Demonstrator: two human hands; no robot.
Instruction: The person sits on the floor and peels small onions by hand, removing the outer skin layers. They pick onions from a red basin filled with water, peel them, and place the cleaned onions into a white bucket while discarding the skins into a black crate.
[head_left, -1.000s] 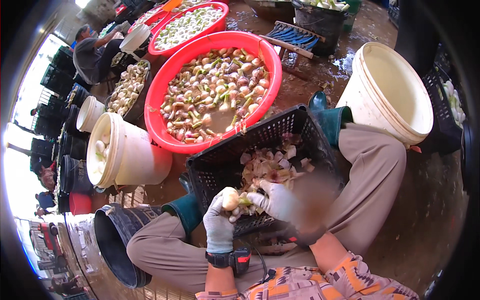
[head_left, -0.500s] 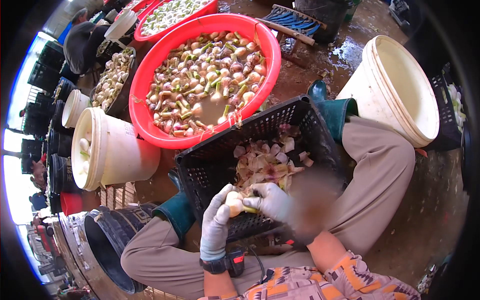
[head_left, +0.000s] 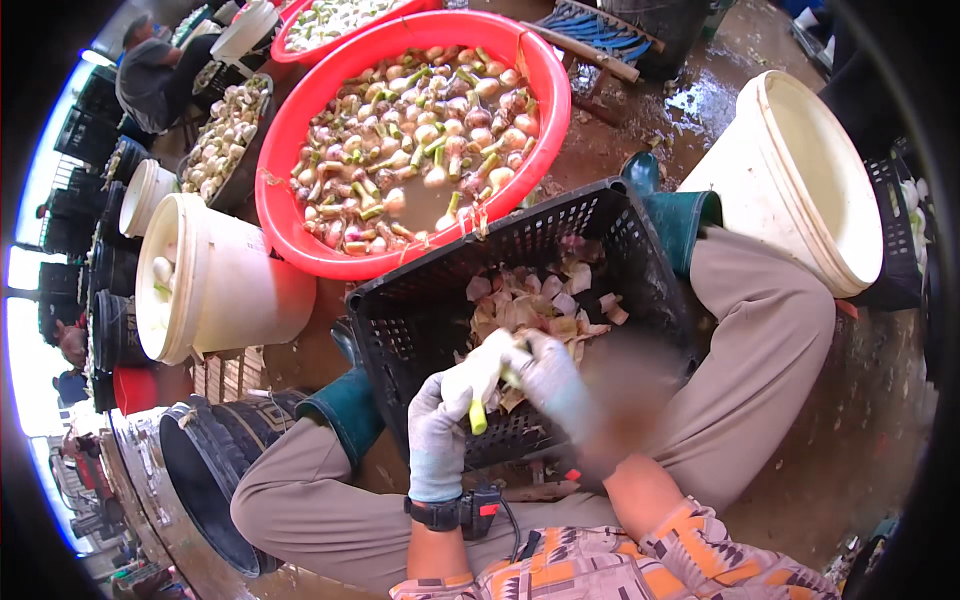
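My gloved left hand (head_left: 437,428) is closed around a pale garlic bulb (head_left: 466,380), whose cut green stem (head_left: 478,418) points down. My gloved right hand (head_left: 555,385) has its fingers bent onto the top of the bulb, with pale skin at the fingertips; a blurred patch covers its wrist. Both hands are over a black perforated crate (head_left: 385,320) between my legs. Loose peels (head_left: 530,300) lie in the crate.
A red tub (head_left: 275,215) holds garlic in murky water just beyond the crate. White buckets stand left (head_left: 230,300) and right (head_left: 730,170). A dark bucket (head_left: 205,500) lies lower left. A wooden stool (head_left: 580,60) stands behind. A co-worker (head_left: 150,75) sits far left.
The garlic has turned in my left hand, its stem swinging from rightward to downward. My right fingers have moved up to the bulb's top. The view has shifted slightly.
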